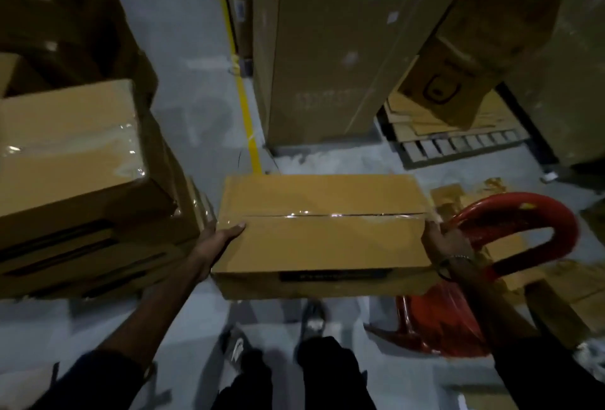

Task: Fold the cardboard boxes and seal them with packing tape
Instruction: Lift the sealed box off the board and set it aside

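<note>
A closed brown cardboard box is held up in front of me, above the floor. Clear tape shines along its middle seam. My left hand grips the box's left end, thumb lying on the top face and fingers hidden behind the side. My right hand grips the right end, with its fingers wrapped over the edge. No tape roll or dispenser shows in view.
A stack of taped cardboard boxes stands at my left, close to the held box. A red plastic chair sits at the right over flattened cardboard. Tall cartons rise ahead beside a yellow floor line. My feet are below.
</note>
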The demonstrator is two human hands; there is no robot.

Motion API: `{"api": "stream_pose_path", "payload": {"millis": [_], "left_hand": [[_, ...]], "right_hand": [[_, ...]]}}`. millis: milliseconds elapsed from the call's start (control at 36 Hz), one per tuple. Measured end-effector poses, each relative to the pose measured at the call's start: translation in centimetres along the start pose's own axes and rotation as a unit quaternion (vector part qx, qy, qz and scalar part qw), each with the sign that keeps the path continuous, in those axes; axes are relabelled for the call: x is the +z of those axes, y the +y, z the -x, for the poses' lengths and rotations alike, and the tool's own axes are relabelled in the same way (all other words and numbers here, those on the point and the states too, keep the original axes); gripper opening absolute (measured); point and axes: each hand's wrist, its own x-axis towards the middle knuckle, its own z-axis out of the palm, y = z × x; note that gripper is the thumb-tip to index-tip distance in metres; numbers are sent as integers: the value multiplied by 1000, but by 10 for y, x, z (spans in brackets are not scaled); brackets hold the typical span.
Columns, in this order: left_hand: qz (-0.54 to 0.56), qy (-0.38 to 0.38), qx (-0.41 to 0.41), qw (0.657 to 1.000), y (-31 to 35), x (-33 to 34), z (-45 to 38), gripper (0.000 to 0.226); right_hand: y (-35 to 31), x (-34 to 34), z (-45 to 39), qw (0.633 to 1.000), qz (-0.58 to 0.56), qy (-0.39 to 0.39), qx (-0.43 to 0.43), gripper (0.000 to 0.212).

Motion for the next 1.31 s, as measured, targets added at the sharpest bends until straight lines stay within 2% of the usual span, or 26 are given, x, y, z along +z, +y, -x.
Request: {"api": "stream_pose_path", "payload": {"millis": [83,139,222,361,417,500,556,694,833,917,944,1028,1056,1194,1306], "left_hand": [[-15,24,-17,999,-2,5,-46,47],[-20,42,-35,998,-9,8,-85,47],[-20,58,-61,996,-33,5,-150,44],[-42,110,-39,992,-85,-5,-263,44],[-39,136,-37,989,-107,-10,-304,57],[-37,166,-9,985,-128,-9,-353,43],[-50,189,6,981,-145,-10,-385,42],[-71,223,43,971,-184,-17,-444,58],[-42,256,61,964,-194,-13,-465,53],[-80,270,46,958,-194,-9,-449,67],[-104,275,42,955,-192,-7,-442,69],[-176,264,42,947,-179,-3,-420,61],[-196,261,43,944,-175,-3,-414,60],[-269,241,53,931,-141,19,-357,60],[-284,188,29,940,-114,39,-278,69]], "right_hand": [[0,42,-55,999,0,-45,-6,79],[-10,73,-89,997,-4,-75,-16,70],[-35,124,-135,993,-21,-118,-13,66],[-49,240,-229,983,-57,-172,-20,69],[-55,279,-256,979,-78,-185,-29,62],[-60,338,-298,975,-84,-195,-69,46],[-63,381,-326,972,-101,-202,-68,59],[-66,464,-365,968,-104,-206,-102,89],[-72,482,-377,975,-92,-170,-108,88],[-70,474,-369,976,-71,-189,-83,90],[-71,470,-364,977,-58,-194,-72,93],[-80,455,-351,981,-12,-181,-70,122],[-83,449,-348,982,0,-176,-75,124],[-112,395,-302,977,59,-174,-112,91],[-136,344,-249,963,67,-215,-148,85]]}}
